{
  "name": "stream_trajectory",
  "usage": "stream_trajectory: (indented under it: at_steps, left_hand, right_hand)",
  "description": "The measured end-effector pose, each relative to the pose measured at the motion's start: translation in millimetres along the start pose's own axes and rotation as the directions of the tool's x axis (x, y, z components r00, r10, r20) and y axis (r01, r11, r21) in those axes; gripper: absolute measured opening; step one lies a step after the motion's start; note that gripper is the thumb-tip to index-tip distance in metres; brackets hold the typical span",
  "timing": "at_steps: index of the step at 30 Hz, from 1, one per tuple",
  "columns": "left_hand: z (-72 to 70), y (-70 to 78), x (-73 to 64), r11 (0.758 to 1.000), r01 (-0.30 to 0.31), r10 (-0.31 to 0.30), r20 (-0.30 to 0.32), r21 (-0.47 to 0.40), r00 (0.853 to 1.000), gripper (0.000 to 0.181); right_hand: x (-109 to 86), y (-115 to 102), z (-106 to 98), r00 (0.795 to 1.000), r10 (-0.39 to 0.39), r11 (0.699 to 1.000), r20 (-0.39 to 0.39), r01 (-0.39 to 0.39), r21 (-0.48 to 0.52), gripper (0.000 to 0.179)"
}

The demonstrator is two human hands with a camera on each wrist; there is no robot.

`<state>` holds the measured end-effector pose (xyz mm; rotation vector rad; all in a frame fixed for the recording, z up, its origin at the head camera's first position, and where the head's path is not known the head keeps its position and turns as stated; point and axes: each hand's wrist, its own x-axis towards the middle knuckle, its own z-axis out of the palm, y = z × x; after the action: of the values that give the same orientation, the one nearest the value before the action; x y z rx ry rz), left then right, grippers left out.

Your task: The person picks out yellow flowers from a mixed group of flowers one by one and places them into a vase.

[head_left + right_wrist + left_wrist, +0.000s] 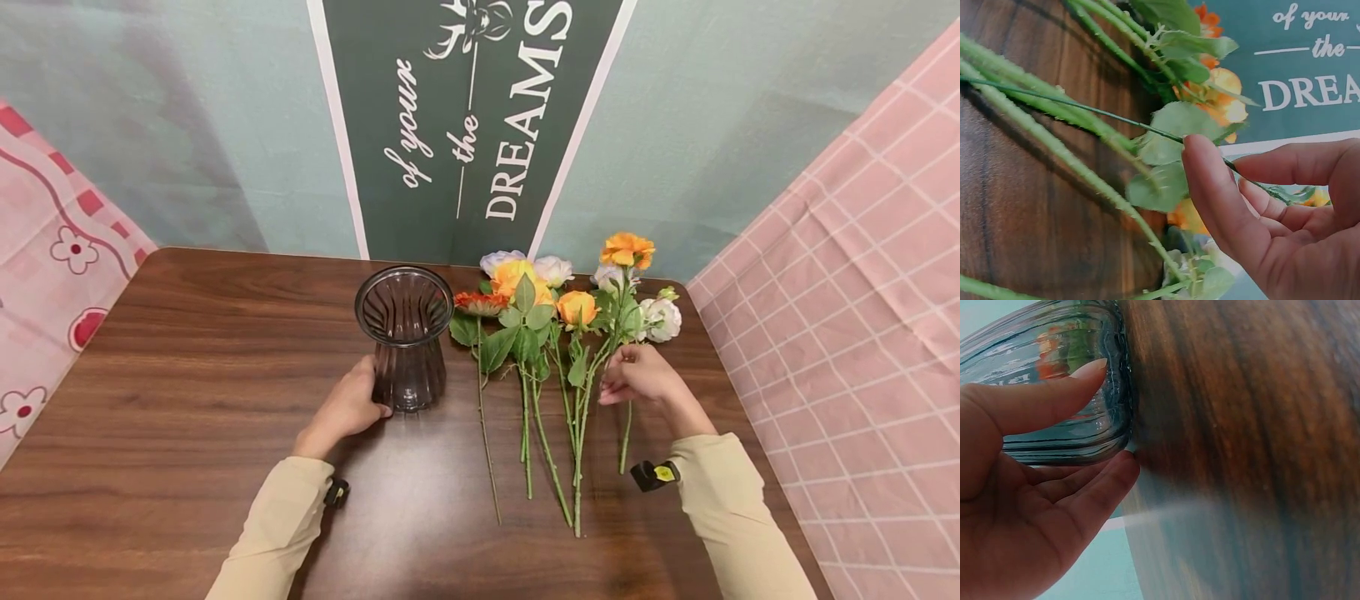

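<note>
A tinted, ribbed glass vase (pixel 409 371) stands upright on the table, with its mouth up. My left hand (pixel 349 408) holds its lower left side; in the left wrist view the thumb (pixel 1054 403) lies along the glass and the fingers are on the other side. My right hand (pixel 641 379) pinches a thin dark green stem (pixel 1085 107) between thumb and fingers. An orange flower (pixel 628 250) tops that stem, above the others. Beside it lie several artificial flowers with long green stems, among them a red-orange one (pixel 481 305), a yellow-orange one (pixel 513 279) and a white one (pixel 662 320).
The brown wood table (pixel 187 375) reaches back to a blue-green cloth backdrop with a dark lettered panel (pixel 450 150). Pink checked cloth (pixel 862 292) hangs at the right, pink flowered cloth (pixel 52 275) at the left. The flower stems lie between my hands.
</note>
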<state>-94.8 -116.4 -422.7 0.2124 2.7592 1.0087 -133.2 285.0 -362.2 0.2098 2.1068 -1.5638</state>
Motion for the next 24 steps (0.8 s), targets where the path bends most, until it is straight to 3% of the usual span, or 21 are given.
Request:
stream_trajectory:
  at_steps: [14,24]
  left_hand:
    - [-0.2,0.5,-0.5,1.000,0.003,-0.003,0.006,-0.001,1.000,0.066]
    - [-1.2,1.7,-0.9,1.000,0.007,-0.007,0.010,0.002,1.000,0.066]
  right_hand:
    - [-6.8,-9,-1,0.996,-0.046,0.996,0.080,0.040,0.082,0.009]
    - [-11.1,-16,-4,0.986,-0.090,0.974,0.142,0.057,0.217,0.016]
